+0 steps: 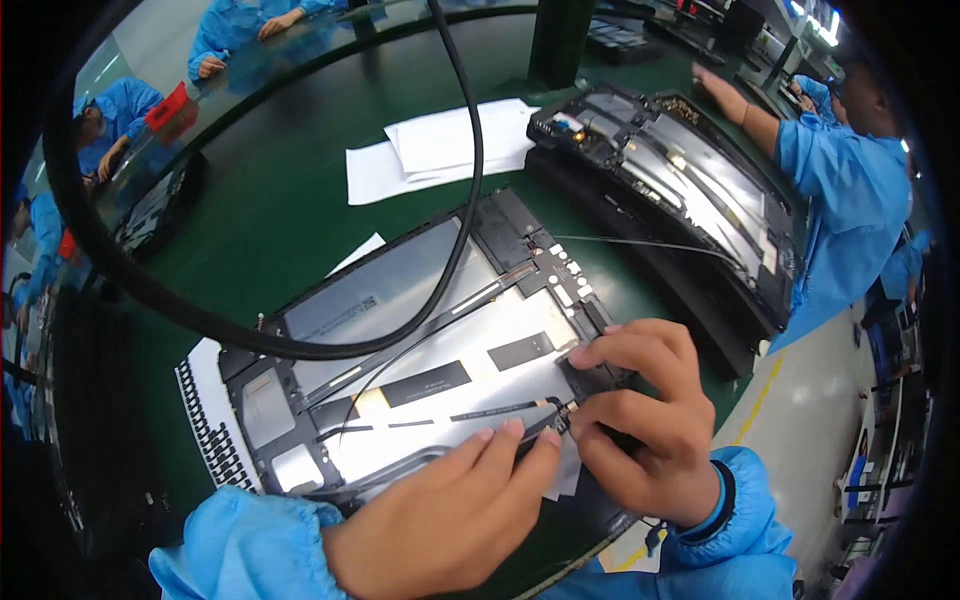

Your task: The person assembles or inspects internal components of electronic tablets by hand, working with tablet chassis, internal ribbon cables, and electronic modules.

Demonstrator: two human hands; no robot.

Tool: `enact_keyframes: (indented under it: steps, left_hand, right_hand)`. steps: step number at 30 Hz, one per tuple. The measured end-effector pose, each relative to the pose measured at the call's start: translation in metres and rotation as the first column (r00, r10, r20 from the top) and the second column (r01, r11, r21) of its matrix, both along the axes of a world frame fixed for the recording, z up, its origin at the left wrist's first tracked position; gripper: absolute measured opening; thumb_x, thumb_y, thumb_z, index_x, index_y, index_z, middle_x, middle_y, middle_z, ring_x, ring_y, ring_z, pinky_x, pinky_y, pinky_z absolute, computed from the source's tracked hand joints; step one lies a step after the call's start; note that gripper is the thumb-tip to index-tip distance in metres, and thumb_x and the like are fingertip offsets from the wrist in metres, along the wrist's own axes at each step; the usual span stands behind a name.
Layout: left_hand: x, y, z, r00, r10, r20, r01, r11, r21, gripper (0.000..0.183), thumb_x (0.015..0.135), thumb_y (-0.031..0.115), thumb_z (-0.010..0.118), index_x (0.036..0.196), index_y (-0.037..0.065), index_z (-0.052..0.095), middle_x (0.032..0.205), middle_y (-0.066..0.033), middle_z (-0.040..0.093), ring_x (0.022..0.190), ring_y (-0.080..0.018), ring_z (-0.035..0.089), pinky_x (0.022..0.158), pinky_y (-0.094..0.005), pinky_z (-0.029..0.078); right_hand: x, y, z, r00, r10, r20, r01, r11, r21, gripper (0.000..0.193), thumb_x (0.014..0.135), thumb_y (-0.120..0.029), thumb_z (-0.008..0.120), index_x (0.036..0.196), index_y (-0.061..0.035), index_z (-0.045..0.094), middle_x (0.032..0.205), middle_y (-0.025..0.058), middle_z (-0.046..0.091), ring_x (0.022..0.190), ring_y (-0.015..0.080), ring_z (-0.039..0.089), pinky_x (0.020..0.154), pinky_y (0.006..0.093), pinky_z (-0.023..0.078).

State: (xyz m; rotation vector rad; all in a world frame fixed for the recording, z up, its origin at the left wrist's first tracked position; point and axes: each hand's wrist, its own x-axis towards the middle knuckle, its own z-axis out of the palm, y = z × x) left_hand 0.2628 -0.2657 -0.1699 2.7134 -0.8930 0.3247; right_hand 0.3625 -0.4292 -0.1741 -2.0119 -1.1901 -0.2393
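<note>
An opened tablet-like device (440,350), with silver panels, black strips and a black frame, lies at a slant in front of me. My left hand (445,515) rests along its near edge, fingers stretched out and fingertips on the edge. At the near right corner is my right hand (650,425), its fingers bent. Its lower fingertips close at the end of a thin black cable (500,411); whatever is between them is too small to make out. Another fingertip of that hand touches the black right edge. Both wrists have blue sleeves.
A second opened device (690,170) lies on a black block (640,250) at the back right. White sheets (440,145) lie on the green table (280,190). A thick black cable (290,345) loops across the view. Co-workers in blue sit around; one person's arm (745,115) reaches in.
</note>
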Motion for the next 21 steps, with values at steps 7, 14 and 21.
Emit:
enact_keyframes:
  steps: [7, 14, 21]
  left_hand:
    - [-0.026, 0.009, 0.019, 0.992, 0.118, 0.054, -0.115, 0.992, -0.057, 0.027, 0.069, 0.009, 0.052, 0.094, -0.003, 0.057, 0.102, -0.0174, 0.053, 0.095, -0.0321, 0.052, 0.082, -0.0381, 0.043]
    - [-0.087, 0.068, -0.017, 0.507, 0.818, -0.273, -0.859, 0.454, -0.235, 0.047, 0.076, 0.02, 0.059, 0.113, -0.004, 0.044, 0.109, -0.0242, 0.049, 0.102, -0.0367, 0.046, 0.089, -0.0425, 0.034]
    - [-0.076, 0.051, -0.02, 0.556, 0.818, -0.146, -0.73, 0.397, -0.556, 0.048, 0.074, 0.014, 0.059, 0.118, 0.001, 0.044, 0.119, -0.0215, 0.045, 0.114, -0.0315, 0.041, 0.097, -0.0345, 0.029]
  right_hand:
    - [0.01, -0.017, -0.018, 0.97, 0.005, -0.243, 0.04, 0.983, 0.181, 0.018, 0.059, -0.004, 0.064, 0.077, -0.0034, 0.059, 0.098, 0.012, 0.054, 0.089, 0.027, 0.049, 0.079, 0.0347, 0.037]
    - [0.023, -0.007, -0.027, 0.977, -0.203, -0.057, 0.196, 0.973, -0.119, 0.033, 0.073, -0.021, 0.062, 0.088, 0.0066, 0.054, 0.095, 0.0186, 0.052, 0.094, 0.0329, 0.046, 0.079, 0.0373, 0.038]
    - [0.031, 0.009, -0.028, 0.879, -0.197, -0.434, 0.333, 0.905, 0.264, 0.03, 0.079, -0.019, 0.058, 0.097, 0.004, 0.05, 0.088, 0.0119, 0.053, 0.083, 0.0195, 0.05, 0.078, 0.0302, 0.039]
